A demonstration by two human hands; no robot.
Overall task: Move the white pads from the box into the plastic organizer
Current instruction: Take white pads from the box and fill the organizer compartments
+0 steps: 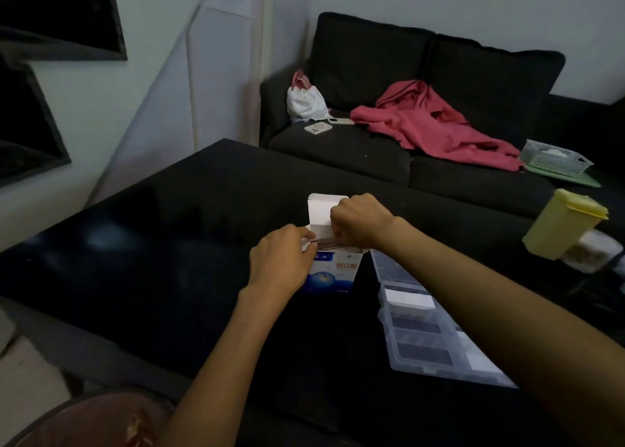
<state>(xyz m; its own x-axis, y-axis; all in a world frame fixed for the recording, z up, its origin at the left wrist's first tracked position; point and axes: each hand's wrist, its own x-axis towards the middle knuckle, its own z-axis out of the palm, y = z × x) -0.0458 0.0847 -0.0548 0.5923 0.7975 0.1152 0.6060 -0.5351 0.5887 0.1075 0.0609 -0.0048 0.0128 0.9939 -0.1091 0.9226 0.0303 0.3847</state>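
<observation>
Box (333,272) upright on table (152,243), flap up. Our left hand (282,260) grips its side; right hand (358,221) fingers curl into mouth, pinching white pads (326,243), we judge. Pads prob. light, thin, floppy: take by edges. Organizer (429,325) just right of fingers.

A black glossy worktop (169,243) stands before a dark sofa (372,58). On the sofa lie a pink garment (429,122), a white drawstring bag (306,101), a phone (317,128) and a pale mesh basket (554,159). A yellow lidded container (561,225) stands at the right.
</observation>
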